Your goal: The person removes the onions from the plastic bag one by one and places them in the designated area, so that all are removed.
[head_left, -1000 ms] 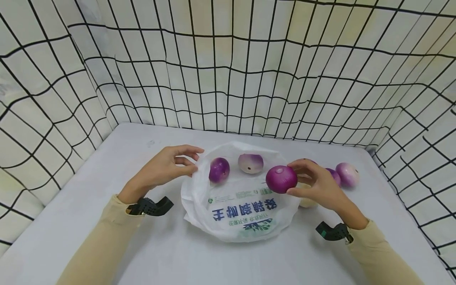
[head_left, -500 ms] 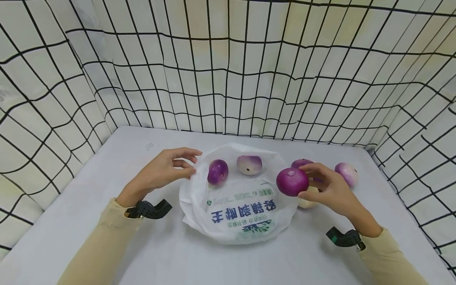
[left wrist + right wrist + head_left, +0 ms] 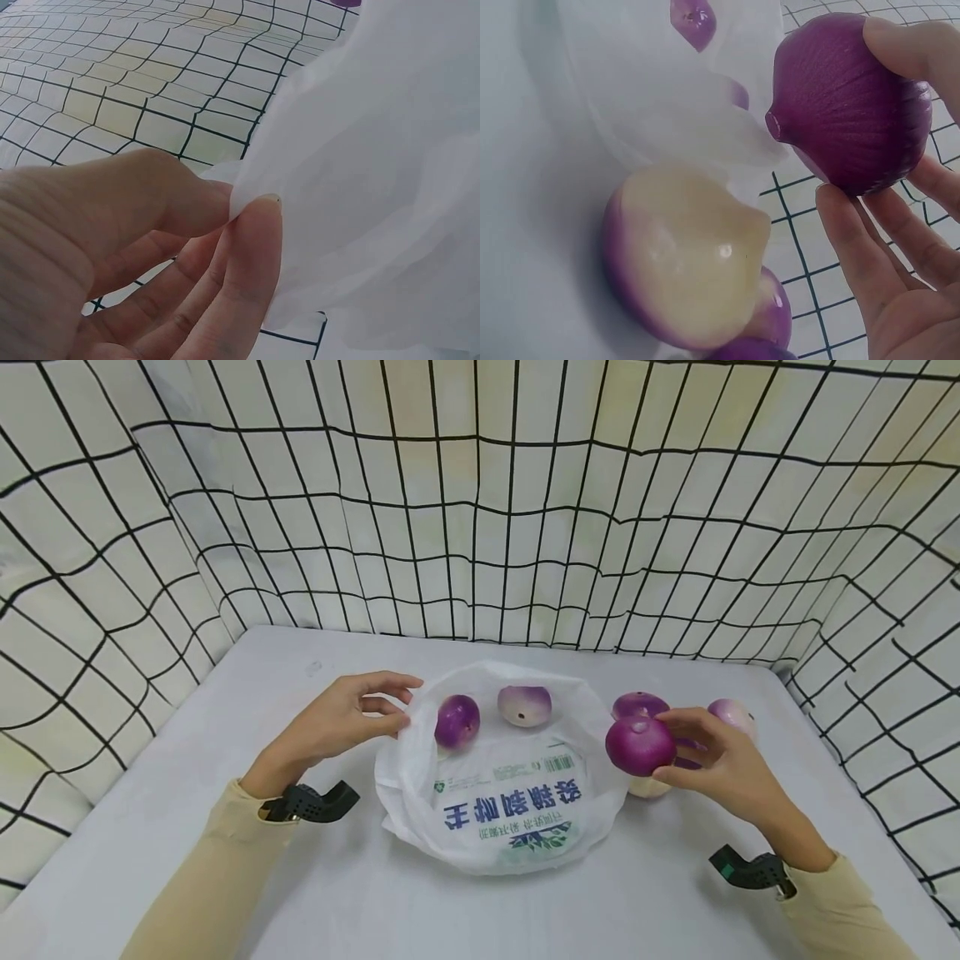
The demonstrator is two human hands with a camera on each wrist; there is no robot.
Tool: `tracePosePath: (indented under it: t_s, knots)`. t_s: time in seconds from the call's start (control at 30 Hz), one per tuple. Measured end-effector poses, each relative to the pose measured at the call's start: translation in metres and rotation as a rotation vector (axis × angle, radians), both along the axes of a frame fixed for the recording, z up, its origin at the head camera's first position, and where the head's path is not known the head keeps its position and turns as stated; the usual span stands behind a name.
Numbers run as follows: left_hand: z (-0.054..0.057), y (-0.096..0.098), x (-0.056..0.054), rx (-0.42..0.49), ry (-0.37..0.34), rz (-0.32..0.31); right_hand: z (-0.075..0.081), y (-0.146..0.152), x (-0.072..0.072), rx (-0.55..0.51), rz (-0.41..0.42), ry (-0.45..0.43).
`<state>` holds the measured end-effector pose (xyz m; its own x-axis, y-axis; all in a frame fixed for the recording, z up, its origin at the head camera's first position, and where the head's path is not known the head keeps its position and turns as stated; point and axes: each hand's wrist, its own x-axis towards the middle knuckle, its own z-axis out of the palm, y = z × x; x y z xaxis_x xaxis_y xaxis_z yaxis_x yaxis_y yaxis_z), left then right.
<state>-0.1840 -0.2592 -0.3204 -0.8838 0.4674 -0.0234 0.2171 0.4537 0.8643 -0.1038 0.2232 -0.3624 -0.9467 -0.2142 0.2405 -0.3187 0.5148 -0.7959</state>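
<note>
My left hand (image 3: 337, 720) pinches the left rim of a white plastic bag (image 3: 600, 814) between thumb and forefinger; the left wrist view shows the thin film (image 3: 360, 165) caught there. The bag lies mouth up with printed lettering, and two onions are inside: a purple one (image 3: 457, 722) at the left and a paler one (image 3: 524, 706) at the back. Past the bag's right rim, my right hand (image 3: 723, 764) holds a dark purple onion (image 3: 641, 746) between thumb and fingertips, raised above other onions. In the right wrist view this onion (image 3: 847, 105) shows its stem end.
Right of the bag, a purple onion (image 3: 637, 703), a pale onion (image 3: 682, 255) and a pinkish one (image 3: 733, 717) lie on the white table (image 3: 337, 893), partly hidden by my right hand. Black grid netting (image 3: 510, 514) over white walls surrounds the table's back and sides.
My right hand has carried the purple onion rightward, from over the bag's right side to beyond its rim. The left hand keeps its pinch on the bag, nearly still.
</note>
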Motion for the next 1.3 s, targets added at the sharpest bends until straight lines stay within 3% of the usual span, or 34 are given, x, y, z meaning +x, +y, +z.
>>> tracePosePath:
  t_s: [0.73,1.3]
  knots:
    - [0.003,0.003,-0.001,-0.009,-0.015,-0.003,-0.012,0.039,0.011,0.006,-0.087,0.038]
    - [0.0,0.002,0.0,-0.038,-0.006,0.015,-0.028,0.067,0.014,-0.003,-0.076,0.047]
